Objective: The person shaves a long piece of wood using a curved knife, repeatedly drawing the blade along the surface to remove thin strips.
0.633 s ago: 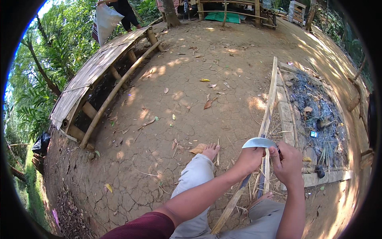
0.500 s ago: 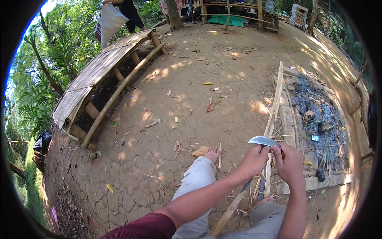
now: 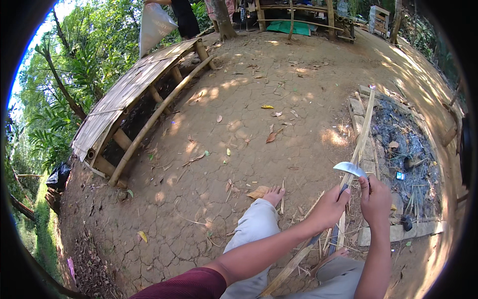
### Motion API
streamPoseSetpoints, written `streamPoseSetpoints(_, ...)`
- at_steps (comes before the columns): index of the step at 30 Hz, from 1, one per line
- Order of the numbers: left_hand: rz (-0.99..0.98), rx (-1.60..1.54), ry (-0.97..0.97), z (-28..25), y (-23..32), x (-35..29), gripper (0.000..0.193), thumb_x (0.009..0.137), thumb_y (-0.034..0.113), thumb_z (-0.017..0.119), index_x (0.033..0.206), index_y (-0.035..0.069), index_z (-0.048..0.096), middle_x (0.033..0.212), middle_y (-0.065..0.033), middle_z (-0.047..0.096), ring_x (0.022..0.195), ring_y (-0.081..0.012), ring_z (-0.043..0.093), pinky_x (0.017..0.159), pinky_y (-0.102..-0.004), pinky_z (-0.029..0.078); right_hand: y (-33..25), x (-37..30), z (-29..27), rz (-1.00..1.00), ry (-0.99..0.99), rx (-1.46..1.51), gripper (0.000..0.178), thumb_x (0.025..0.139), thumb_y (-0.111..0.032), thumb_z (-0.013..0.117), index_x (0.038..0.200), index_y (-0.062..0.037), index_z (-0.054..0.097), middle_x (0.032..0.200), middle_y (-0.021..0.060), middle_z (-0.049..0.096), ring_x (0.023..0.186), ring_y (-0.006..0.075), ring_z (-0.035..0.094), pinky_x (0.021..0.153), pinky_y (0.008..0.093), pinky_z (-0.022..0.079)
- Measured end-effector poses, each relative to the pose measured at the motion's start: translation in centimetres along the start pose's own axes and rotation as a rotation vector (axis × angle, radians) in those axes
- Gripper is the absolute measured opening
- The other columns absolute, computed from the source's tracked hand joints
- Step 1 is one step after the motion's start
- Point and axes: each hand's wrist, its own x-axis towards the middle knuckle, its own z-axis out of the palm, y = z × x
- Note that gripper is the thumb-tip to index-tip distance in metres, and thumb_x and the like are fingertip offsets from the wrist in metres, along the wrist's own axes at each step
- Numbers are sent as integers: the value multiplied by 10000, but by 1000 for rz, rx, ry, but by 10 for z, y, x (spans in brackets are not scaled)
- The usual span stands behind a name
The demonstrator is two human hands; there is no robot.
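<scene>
My right hand is closed round the handle of a knife with a short, curved, shiny blade. The blade points left, just beyond my left hand and over a long pale bamboo strip. My left hand is closed round the strip, a little nearer to me than the blade. From there the strip slants down between my legs; its near part runs past my left knee. A dark-sided strip lies below my hands, among thin shavings. Fingers hide most of the knife handle.
A stone-edged fire pit with ash and scraps lies at the right. On the left stands a low bamboo platform. A person holding a white sack is behind it. Cracked earth with dry leaves spreads between.
The knife and my right hand have shifted right and slightly away from my left hand. The strip's far end has swung right. The view has turned a little; the person's sack has moved.
</scene>
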Motion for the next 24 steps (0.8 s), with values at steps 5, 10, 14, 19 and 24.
streamPoseSetpoints(5, -171, 11, -94, 7, 13, -18, 347, 1049, 362, 415, 918, 53, 503, 686, 3, 465, 592, -93, 453, 540, -289, 399, 17, 14, -4, 88, -38, -58, 454, 1022, -403, 448, 766, -33, 508, 617, 203, 557, 619, 448, 556, 553, 519, 394)
streamPoseSetpoints(10, -87, 26, -109, 11, 5, -18, 355, 1054, 356, 400, 919, 42, 498, 710, -17, 475, 620, -115, 454, 579, -313, 412, 29, 13, 7, -10, 106, -139, 409, 1009, -391, 465, 795, -44, 500, 618, 202, 563, 616, 454, 566, 541, 530, 405)
streamPoseSetpoints(14, -14, 92, -83, 14, 4, -19, 357, 1056, 342, 405, 920, 23, 490, 699, -32, 470, 633, -130, 444, 596, -335, 410, 55, 19, 20, -117, 198, -155, 400, 996, -403, 467, 802, -55, 502, 637, 200, 572, 622, 444, 579, 530, 518, 420)
streamPoseSetpoints(19, -28, 167, -114, 16, 9, -17, 343, 1052, 324, 420, 927, 12, 488, 692, -72, 490, 631, -169, 467, 603, -363, 412, 76, 20, 22, -167, 232, -176, 413, 1003, -424, 423, 825, -62, 511, 667, 193, 588, 631, 436, 588, 529, 511, 427)
streamPoseSetpoints(24, -105, 202, -118, 15, 13, -17, 325, 1045, 313, 439, 932, 15, 498, 680, -102, 505, 608, -210, 485, 600, -395, 420, 85, 33, 25, 259, 219, -203, 520, 1007, -480, 390, 859, -31, 605, 709, 229, 613, 705, 451, 611, 607, 532, 459)
